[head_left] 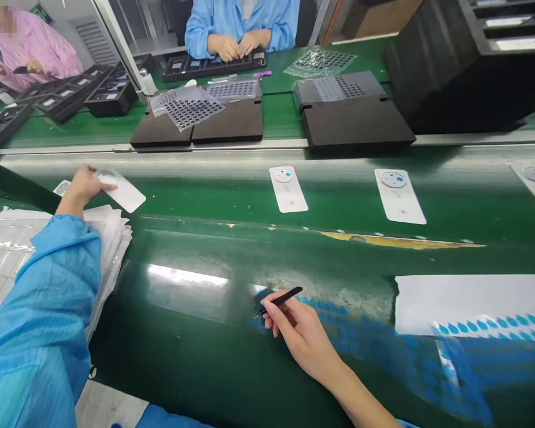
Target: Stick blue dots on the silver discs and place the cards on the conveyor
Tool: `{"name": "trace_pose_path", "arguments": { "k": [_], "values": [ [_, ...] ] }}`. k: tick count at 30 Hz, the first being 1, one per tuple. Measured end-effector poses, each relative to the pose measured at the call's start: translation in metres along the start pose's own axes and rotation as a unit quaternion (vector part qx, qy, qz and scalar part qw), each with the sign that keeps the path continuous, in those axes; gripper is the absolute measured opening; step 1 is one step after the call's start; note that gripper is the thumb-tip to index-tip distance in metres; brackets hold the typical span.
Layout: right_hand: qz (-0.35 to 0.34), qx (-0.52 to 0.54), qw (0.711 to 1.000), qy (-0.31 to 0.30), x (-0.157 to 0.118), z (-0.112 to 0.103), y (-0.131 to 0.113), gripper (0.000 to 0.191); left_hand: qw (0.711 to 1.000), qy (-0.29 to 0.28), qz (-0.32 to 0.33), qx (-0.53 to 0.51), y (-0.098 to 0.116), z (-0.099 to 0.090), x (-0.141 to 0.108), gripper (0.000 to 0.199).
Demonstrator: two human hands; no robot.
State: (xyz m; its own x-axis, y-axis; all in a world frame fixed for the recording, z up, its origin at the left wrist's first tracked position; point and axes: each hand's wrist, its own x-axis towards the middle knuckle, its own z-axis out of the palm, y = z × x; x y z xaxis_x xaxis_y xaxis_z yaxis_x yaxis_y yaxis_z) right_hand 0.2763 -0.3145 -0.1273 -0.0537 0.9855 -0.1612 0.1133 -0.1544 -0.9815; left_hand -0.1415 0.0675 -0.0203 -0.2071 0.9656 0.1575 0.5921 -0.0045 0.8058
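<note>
At the far left, my left hand point(84, 183) is closed on the edge of a white rectangular panel point(127, 193), slightly blurred, with a round grey part partly behind the fingers. My right hand point(296, 336) grips black tweezers point(285, 295) above the green worktop, their tips pointing down and left. Farther along the belt lie a white panel point(292, 193) and another white panel point(403, 202), each with a round grey disc and a small blue dot. On the right, a white backing sheet point(468, 300) carries rows of blue stickers point(494, 324).
Clear plastic trays point(9, 238) are stacked under my left arm. Across the belt point(214, 202) sit black boxes point(227, 122) with perforated sheets on top, and a tall black stack point(450, 77). A co-worker in blue point(245, 27) and one in pink point(40, 50) sit opposite.
</note>
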Motion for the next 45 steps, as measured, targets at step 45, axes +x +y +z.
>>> {"name": "trace_pose_path", "arguments": {
  "k": [45],
  "values": [
    [0.148,0.064,0.987,-0.023,0.05,0.022,-0.007,0.053,0.824,-0.451,0.324,0.116,0.017,0.11,-0.323,0.07]
  ]
}}
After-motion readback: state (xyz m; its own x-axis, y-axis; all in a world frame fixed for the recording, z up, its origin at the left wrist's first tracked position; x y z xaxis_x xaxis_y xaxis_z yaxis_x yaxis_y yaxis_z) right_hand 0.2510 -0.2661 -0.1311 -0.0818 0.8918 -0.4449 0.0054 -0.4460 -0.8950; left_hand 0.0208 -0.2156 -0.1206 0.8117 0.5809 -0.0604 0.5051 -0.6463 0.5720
